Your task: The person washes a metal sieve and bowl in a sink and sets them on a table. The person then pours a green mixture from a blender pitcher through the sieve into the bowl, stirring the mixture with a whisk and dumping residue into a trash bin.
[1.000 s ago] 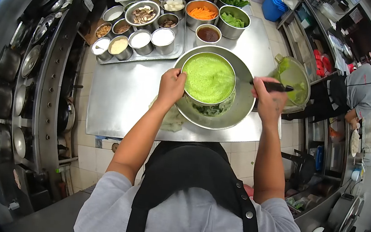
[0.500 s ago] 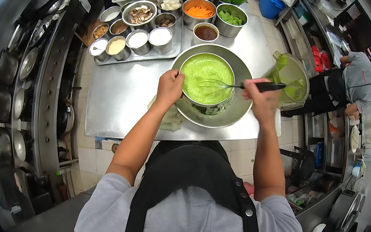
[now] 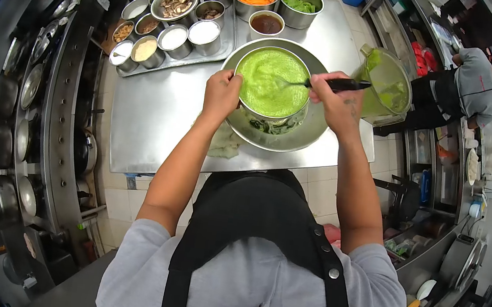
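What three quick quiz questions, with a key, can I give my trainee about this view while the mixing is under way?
1. Open question: what is the right hand holding, and where is the tool's working end?

2. True or false: the left hand lies flat on the table.

3. Multiple choice: which of these sits closest to the large steel bowl?
A. Shredded carrots
B. Brown liquid
C. Sliced mushrooms

Key:
1. A black-handled whisk; its wires are in the green liquid.
2. False; it grips the steel pot at the rim.
3. B.
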